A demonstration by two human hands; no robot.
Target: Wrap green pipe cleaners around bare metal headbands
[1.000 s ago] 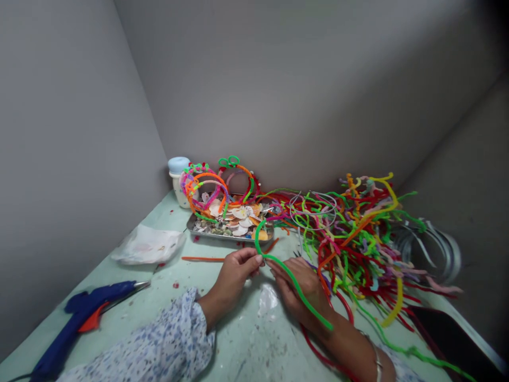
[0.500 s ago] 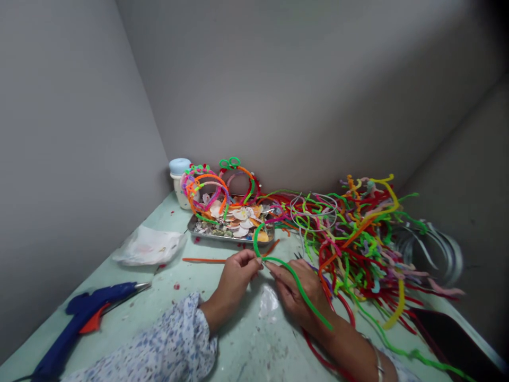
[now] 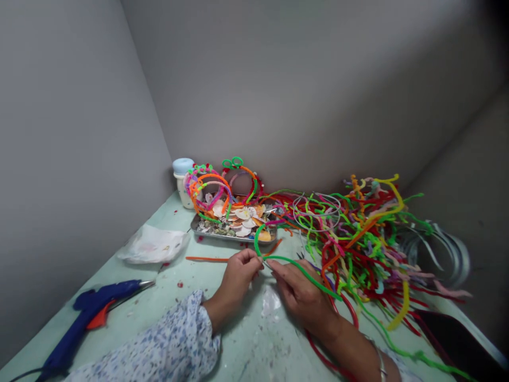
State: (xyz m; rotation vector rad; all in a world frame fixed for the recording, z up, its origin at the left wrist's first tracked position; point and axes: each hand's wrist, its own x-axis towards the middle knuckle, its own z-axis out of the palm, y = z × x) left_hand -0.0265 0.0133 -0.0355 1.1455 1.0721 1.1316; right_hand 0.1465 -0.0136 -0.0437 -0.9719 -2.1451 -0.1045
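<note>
A green pipe cleaner (image 3: 296, 262) runs between my hands, its far end curled up in a hook and its other end lying across the back of my right hand. My left hand (image 3: 241, 271) pinches it at the base of the hook. Close beside, the thumb and forefinger of my right hand (image 3: 298, 289) are closed on the same pipe cleaner. Dark pointed tips show behind the right hand; the rest of that tool is hidden. An orange pipe cleaner (image 3: 207, 259) lies on the table just past my left hand.
A metal tray (image 3: 230, 240) of shells stands at the back, with pipe-cleaner headbands (image 3: 210, 193) on it and a blue-lidded jar (image 3: 183, 183) behind. Tangled pipe cleaners (image 3: 358, 239) and silvery hoops (image 3: 453, 254) fill the right. A blue glue gun (image 3: 91, 313) and a plastic bag (image 3: 155, 245) lie left.
The loose end of the green pipe cleaner has swung up and outward over my right hand. Both hands keep their pinch. The whole view has shifted slightly.
</note>
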